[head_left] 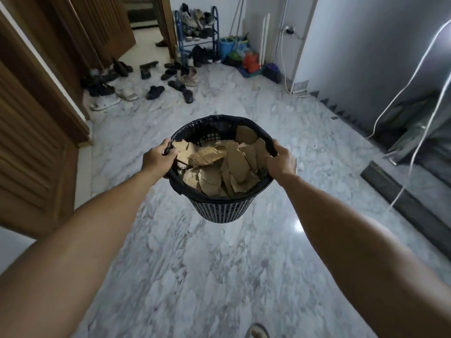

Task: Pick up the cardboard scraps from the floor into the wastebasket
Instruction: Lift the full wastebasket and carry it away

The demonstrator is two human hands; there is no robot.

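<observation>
A black slotted wastebasket (220, 211) with a black liner hangs in the air above the marble floor, tilted toward me. Several brown cardboard scraps (219, 167) fill it almost to the rim. My left hand (158, 159) grips the rim on the left side. On the right side my right hand (280, 162) grips the rim, fingers curled over the edge. No scraps show on the floor around the basket.
Several shoes (136, 84) lie scattered on the floor at the back left, by a blue shoe rack (196, 32). Cleaning gear and a blue bucket (229, 46) stand in the far corner. Wooden doors (36, 142) line the left; a dark step (405, 198) runs along the right.
</observation>
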